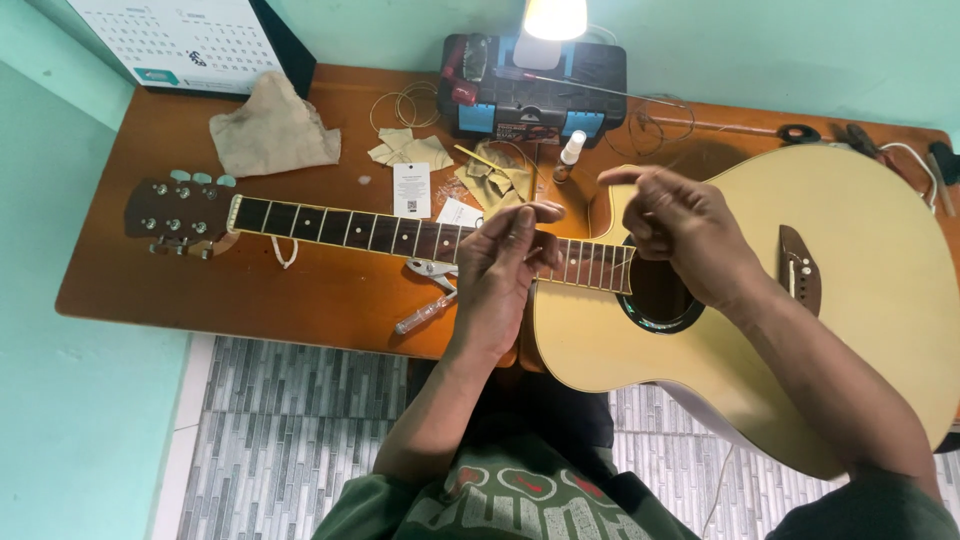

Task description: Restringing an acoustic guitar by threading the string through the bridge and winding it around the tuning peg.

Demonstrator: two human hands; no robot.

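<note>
1. The acoustic guitar (pixel 860 300) lies face up across the wooden bench (pixel 300 300), headstock (pixel 175 220) to the left and pale body to the right, part of the body overhanging the near edge.
2. The left hand (pixel 505 270) hovers over the fretboard (pixel 400 235) near the neck joint, fingers pinched together narrowly. The right hand (pixel 680 235) is raised above the soundhole (pixel 660 300), fingers curled and pinched too. They look to be drawing something thin, perhaps a string, between them, but I cannot tell whether anything is in fact held.
3. No strings are visible along the neck.
4. Risks, as I judge them: a fine wire under tension could slip from the pinch and whip, or kink if bent sharply. The overhanging body could tip or slide if leaned on. The side cutters (pixel 430 270) and the small screwdriver (pixel 425 315) lie just beside the neck, where a forearm could knock them to the floor or into the finish.
5. Counts: one guitar; one bridge (pixel 800 265); one black and blue toolbox (pixel 535 95) at the back; one lamp (pixel 550 25) on it; one small spray bottle (pixel 570 155); one large cloth (pixel 270 130); several crumpled paper bits (pixel 410 150); one printed card (pixel 411 190); at least two coils of wire (pixel 405 105); one calendar (pixel 170 40) against the wall.
</note>
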